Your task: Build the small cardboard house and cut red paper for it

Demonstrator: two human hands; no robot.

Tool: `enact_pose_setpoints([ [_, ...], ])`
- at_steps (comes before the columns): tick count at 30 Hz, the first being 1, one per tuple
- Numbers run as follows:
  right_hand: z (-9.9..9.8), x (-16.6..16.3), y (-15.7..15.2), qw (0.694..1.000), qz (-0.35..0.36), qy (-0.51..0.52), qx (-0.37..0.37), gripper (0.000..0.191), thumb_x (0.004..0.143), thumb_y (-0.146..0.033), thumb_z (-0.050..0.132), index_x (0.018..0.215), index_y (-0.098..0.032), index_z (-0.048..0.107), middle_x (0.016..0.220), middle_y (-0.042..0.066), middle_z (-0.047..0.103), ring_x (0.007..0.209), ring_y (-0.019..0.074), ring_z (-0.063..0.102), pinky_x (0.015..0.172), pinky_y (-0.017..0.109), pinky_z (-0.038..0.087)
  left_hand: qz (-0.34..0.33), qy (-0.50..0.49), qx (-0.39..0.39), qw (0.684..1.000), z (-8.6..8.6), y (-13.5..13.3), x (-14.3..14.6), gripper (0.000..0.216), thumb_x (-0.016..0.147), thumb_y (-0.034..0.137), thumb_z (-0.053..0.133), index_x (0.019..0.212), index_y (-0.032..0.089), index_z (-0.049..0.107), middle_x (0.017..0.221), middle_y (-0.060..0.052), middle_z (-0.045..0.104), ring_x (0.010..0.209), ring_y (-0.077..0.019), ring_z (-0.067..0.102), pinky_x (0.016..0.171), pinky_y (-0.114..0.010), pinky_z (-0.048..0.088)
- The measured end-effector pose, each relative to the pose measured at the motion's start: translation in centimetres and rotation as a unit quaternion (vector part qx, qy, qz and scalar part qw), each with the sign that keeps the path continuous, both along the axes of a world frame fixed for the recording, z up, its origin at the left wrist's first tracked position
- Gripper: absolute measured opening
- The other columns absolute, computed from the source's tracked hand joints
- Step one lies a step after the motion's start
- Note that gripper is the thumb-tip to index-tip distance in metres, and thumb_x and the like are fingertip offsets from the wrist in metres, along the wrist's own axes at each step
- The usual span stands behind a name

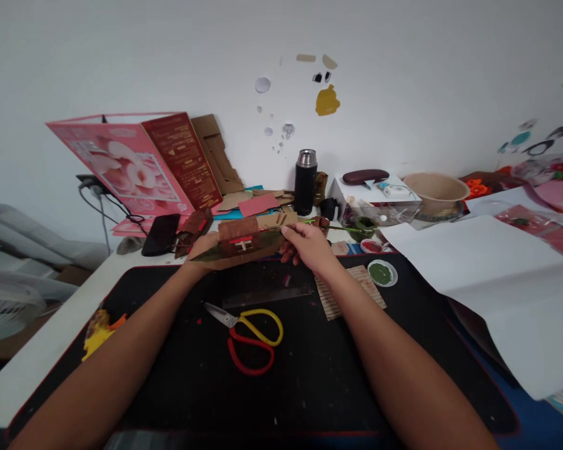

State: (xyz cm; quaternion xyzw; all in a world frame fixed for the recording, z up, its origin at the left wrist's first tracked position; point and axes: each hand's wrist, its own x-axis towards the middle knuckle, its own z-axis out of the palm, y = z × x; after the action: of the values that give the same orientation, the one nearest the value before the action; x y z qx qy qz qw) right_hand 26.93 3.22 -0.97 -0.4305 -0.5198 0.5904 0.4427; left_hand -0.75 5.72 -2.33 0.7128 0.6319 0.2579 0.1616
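Gripped at both ends: small cardboard house model [244, 248] held just above the far edge of the black work mat [309, 381], roof side toward the camera, a little red-and-white window patch on its front. Left hand [201, 249] closed around the left end, mostly hidden behind the model; right hand [309, 245] pinching the right end, thumb on top, fingers curled underneath. Directly below the model, flat on the mat, a dark transparent ruler [267, 295]; nearer the camera, scissors [248, 334] with one yellow and one red handle loop, blades pointing left. Just right of the ruler, partly under the right wrist, a strip of corrugated cardboard [356, 290], and beside that a round lid with green paint [382, 273]; a smaller lid with red paint [370, 246] just behind. Yellow and orange scraps [98, 330] at the mat's left edge. Behind the hands, loose cardboard pieces [258, 205], a black phone [161, 234], a pink gift bag [131, 164] leaning at the wall, a black thermos flask [306, 181], a white box [378, 195] with a dark glasses case on top, and a tan bowl [435, 192]. Large white paper sheet [502, 294] spread over the right side of the table, overlapping the mat. Paper cutouts [327, 101] stuck on the wall above.
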Motion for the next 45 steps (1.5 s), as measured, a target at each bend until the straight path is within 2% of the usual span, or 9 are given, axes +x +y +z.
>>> enact_pose_setpoints([
  [4,-0.2,-0.1,0.0,1.000,0.012,-0.016,0.006,0.014,0.101,-0.030,0.058,0.096,-0.017,0.063,0.061,-0.001,0.069,0.045,0.0124,0.067,0.033,0.015,0.037,0.018,-0.018,-0.003,1.000,1.4,-0.7,-1.7,0.033,0.094,0.044,0.064,0.108,0.017,0.076,0.107,-0.006,0.077,0.101,-0.0274,0.070,0.091,-0.037,0.056],
  [7,-0.4,-0.2,0.0,0.999,0.021,-0.038,0.014,0.014,0.102,-0.028,0.057,0.099,-0.017,0.064,0.061,-0.002,0.069,0.045,0.0128,0.068,0.033,0.015,0.038,0.043,-0.104,0.003,0.994,2.5,-2.6,-3.0,0.050,0.091,0.062,0.056,0.104,0.018,0.077,0.093,-0.006,0.080,0.089,-0.0252,0.071,0.082,-0.033,0.056],
  [11,-0.7,-0.2,-0.1,0.996,0.040,-0.069,0.028,0.013,0.102,-0.029,0.058,0.101,-0.017,0.065,0.062,-0.002,0.069,0.046,0.0123,0.068,0.033,0.015,0.038,0.011,-0.137,-0.006,0.991,3.4,-6.3,-3.9,0.062,0.086,0.076,0.056,0.103,0.020,0.075,0.099,-0.008,0.079,0.090,-0.0266,0.069,0.083,-0.036,0.056],
  [19,-1.7,-0.1,-0.1,0.977,0.074,-0.178,0.092,0.014,0.103,-0.024,0.053,0.095,-0.019,0.063,0.066,-0.001,0.069,0.049,0.0126,0.068,0.036,0.017,0.040,-0.103,-0.045,-0.002,0.994,1.9,-10.8,-3.4,0.047,0.080,0.063,0.074,0.108,0.026,0.072,0.116,-0.008,0.073,0.099,-0.0274,0.069,0.088,-0.038,0.057],
  [23,-2.0,0.3,-0.1,0.948,0.067,-0.270,0.155,0.015,0.102,-0.022,0.055,0.090,-0.020,0.064,0.066,-0.002,0.071,0.048,0.0117,0.066,0.046,0.020,0.042,-0.123,0.022,0.018,0.992,0.1,-10.8,-2.7,0.034,0.088,0.053,0.068,0.105,0.024,0.072,0.123,-0.010,0.069,0.112,-0.0281,0.067,0.102,-0.041,0.053],
  [30,-0.9,0.7,-0.6,0.895,0.055,-0.405,0.177,0.019,0.101,-0.024,0.060,0.084,-0.021,0.066,0.061,0.000,0.070,0.044,0.0147,0.062,0.054,0.027,0.040,-0.144,0.063,0.035,0.987,-0.9,-9.6,-2.6,0.022,0.095,0.038,0.055,0.092,0.025,0.073,0.113,-0.009,0.071,0.108,-0.0266,0.066,0.099,-0.042,0.052],
  [37,0.8,1.3,-0.6,0.793,-0.030,-0.556,0.248,0.026,0.105,-0.032,0.054,0.101,-0.018,0.076,0.090,0.011,0.079,0.087,0.0256,0.072,0.073,0.030,0.044,-0.156,0.090,0.063,0.982,-0.5,-7.8,-2.1,0.019,0.092,0.032,0.056,0.090,0.023,0.073,0.110,-0.010,0.072,0.105,-0.0295,0.065,0.095,-0.046,0.053],
  [40,1.0,1.3,-0.6,0.803,-0.042,-0.534,0.261,0.028,0.106,-0.032,0.053,0.100,-0.018,0.076,0.095,0.011,0.079,0.088,0.0244,0.071,0.073,0.030,0.043,-0.168,0.084,0.064,0.980,-0.9,-6.8,-1.7,0.018,0.092,0.031,0.057,0.089,0.023,0.072,0.105,-0.010,0.072,0.102,-0.0293,0.066,0.093,-0.046,0.053],
  [45,0.9,1.0,-0.9,0.856,0.008,-0.438,0.276,0.021,0.104,-0.028,0.058,0.098,-0.017,0.076,0.078,0.005,0.075,0.076,0.0192,0.067,0.070,0.027,0.040,-0.152,0.028,0.077,0.985,-0.8,-6.6,-1.8,0.022,0.093,0.041,0.061,0.101,0.023,0.071,0.107,-0.009,0.074,0.103,-0.0284,0.068,0.095,-0.045,0.053],
])
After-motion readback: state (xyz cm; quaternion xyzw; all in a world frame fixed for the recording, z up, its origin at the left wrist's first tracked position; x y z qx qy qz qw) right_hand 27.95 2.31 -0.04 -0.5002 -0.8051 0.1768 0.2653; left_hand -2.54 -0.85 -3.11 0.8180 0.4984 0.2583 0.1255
